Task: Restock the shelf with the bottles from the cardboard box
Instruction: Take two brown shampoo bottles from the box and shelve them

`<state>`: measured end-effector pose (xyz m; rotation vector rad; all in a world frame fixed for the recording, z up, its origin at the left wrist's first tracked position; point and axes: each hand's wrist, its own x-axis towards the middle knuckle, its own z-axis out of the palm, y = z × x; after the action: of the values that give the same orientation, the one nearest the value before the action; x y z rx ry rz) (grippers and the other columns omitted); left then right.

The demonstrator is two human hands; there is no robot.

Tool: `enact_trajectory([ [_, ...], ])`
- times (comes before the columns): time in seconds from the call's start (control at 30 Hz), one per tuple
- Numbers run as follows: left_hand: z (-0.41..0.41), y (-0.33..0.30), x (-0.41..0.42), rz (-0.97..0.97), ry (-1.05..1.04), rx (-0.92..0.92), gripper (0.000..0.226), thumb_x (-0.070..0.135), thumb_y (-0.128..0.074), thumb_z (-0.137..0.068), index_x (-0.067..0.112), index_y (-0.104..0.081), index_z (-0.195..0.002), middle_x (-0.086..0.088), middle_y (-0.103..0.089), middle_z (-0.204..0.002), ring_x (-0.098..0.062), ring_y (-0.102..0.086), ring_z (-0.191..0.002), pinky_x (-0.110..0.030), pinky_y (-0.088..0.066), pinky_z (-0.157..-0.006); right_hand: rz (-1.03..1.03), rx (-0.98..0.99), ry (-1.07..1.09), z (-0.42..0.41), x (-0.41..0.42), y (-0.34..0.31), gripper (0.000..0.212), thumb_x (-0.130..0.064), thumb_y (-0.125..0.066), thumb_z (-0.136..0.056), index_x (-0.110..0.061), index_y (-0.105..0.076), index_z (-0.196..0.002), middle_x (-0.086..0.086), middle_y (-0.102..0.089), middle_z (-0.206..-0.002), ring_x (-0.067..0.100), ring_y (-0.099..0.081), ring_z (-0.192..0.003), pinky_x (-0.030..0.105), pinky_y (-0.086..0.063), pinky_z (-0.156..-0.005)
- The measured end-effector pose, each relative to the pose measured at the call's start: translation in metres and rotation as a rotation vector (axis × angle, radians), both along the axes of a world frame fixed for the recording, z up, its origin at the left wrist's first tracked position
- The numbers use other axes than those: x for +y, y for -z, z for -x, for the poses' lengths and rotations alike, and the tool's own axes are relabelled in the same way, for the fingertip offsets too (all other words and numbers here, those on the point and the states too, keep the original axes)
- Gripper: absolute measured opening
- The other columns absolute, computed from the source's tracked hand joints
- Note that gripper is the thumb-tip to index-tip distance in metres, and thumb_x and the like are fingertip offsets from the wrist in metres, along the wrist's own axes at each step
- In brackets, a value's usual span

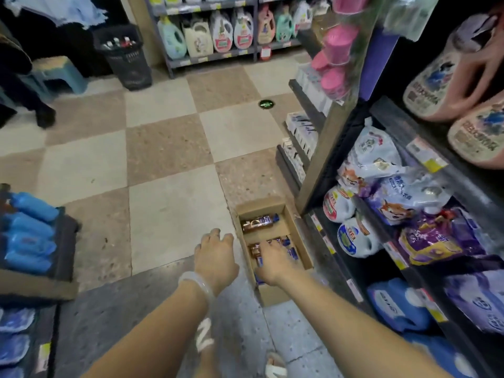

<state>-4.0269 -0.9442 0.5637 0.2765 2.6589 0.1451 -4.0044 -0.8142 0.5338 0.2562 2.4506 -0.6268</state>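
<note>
Cardboard box (297,242) sits on the floor (169,165) tight against the foot of the shelf (351,203) on the right, so each lift is short. Our right hand (272,264) reaches into it over the near brown bottles (268,248) (we cannot tell whether the grip has closed). Our left hand (215,255) hovers relaxed, grasping nothing, beside the box's left wall.
</note>
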Motion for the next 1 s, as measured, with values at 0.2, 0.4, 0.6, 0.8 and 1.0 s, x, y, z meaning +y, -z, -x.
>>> enact_trajectory([
  [0.2,0.136,0.024,-0.005,0.037,0.194,-0.015,0.063,0.023,-0.059,-0.081,0.014,-0.034,-0.139,-0.013,-0.028,-0.147,-0.031,-0.029,-0.134,-0.038,-0.032,-0.106,0.026,-0.038,0.242,0.106,-0.011,0.024,0.049,-0.022,-0.061,-0.085,-0.007,-0.045,-0.129,0.017,-0.044,-0.134,0.033,-0.042,-0.125,0.037,-0.038,-0.104],
  [0.4,0.226,0.059,0.026,0.089,0.426,-0.086,0.058,0.023,-0.058,-0.082,0.014,-0.038,-0.136,-0.013,-0.03,-0.146,-0.03,-0.031,-0.132,-0.037,-0.033,-0.104,0.092,-0.102,0.518,0.161,0.0,0.064,0.036,-0.015,-0.053,-0.089,-0.002,-0.049,-0.122,0.019,-0.048,-0.129,0.034,-0.047,-0.119,0.036,-0.041,-0.098],
  [0.6,0.285,0.114,0.07,0.134,0.619,-0.143,0.055,0.025,-0.059,-0.082,0.019,-0.041,-0.134,-0.009,-0.032,-0.145,-0.028,-0.032,-0.132,-0.035,-0.034,-0.104,0.17,-0.225,0.785,0.194,0.028,0.131,0.043,-0.017,-0.059,-0.085,-0.008,-0.046,-0.125,0.015,-0.044,-0.132,0.031,-0.043,-0.123,0.034,-0.04,-0.101],
  [0.8,0.335,0.186,0.11,0.263,0.793,-0.228,0.064,0.031,-0.064,-0.08,0.018,-0.038,-0.137,-0.007,-0.034,-0.142,-0.028,-0.034,-0.13,-0.037,-0.038,-0.103,0.262,-0.239,1.107,0.228,0.041,0.205,0.051,-0.014,-0.055,-0.085,-0.004,-0.038,-0.132,0.018,-0.043,-0.132,0.034,-0.043,-0.125,0.037,-0.041,-0.101],
  [1.0,0.36,0.27,0.139,0.338,1.007,-0.274,0.066,0.038,-0.066,-0.077,0.017,-0.041,-0.135,-0.008,-0.038,-0.139,-0.03,-0.037,-0.127,-0.039,-0.039,-0.104,0.309,-0.273,1.381,0.24,0.039,0.288,0.047,-0.015,-0.053,-0.086,-0.009,-0.041,-0.131,0.017,-0.045,-0.131,0.034,-0.044,-0.121,0.041,-0.042,-0.102],
])
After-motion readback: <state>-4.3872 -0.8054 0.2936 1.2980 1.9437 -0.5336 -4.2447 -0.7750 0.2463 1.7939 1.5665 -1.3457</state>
